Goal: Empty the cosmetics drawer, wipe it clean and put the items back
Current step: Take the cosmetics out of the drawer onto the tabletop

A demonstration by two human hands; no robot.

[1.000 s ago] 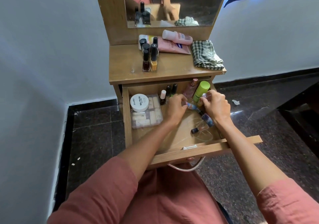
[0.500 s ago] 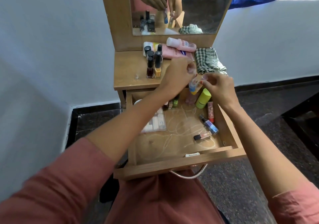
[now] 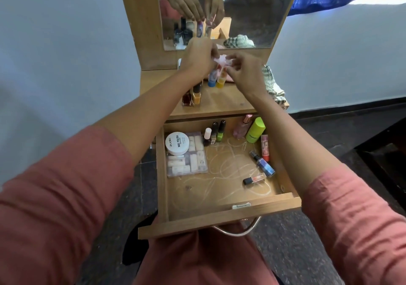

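Observation:
The wooden drawer (image 3: 219, 217) stands pulled out with cosmetics inside: a white nail polish remover jar (image 3: 177, 143) on a clear case (image 3: 187, 164), three small polish bottles (image 3: 214, 133), a pink spray (image 3: 242, 126), a green tube (image 3: 255, 130), a red tube (image 3: 265, 147), a blue spray (image 3: 262, 164) and a lip gloss (image 3: 253, 179). Above the tabletop (image 3: 224, 100) my left hand (image 3: 198, 58) pinches a blue-based bottle (image 3: 212, 78) by its top. Beside it my right hand (image 3: 243, 71) pinches a yellow-based bottle (image 3: 221, 80). Both bottles stand upright at the tabletop.
Nail polish bottles (image 3: 192, 95) stand at the tabletop's left. A checked cloth (image 3: 272, 82) lies at its right edge. The mirror (image 3: 222, 10) rises behind. White scuff lines mark the drawer floor. A metal handle (image 3: 237, 229) hangs below the drawer front, over my lap.
Both hands lifted two small bottles out of the drawer and carried them up and back onto the tabletop. The view tilted down a little.

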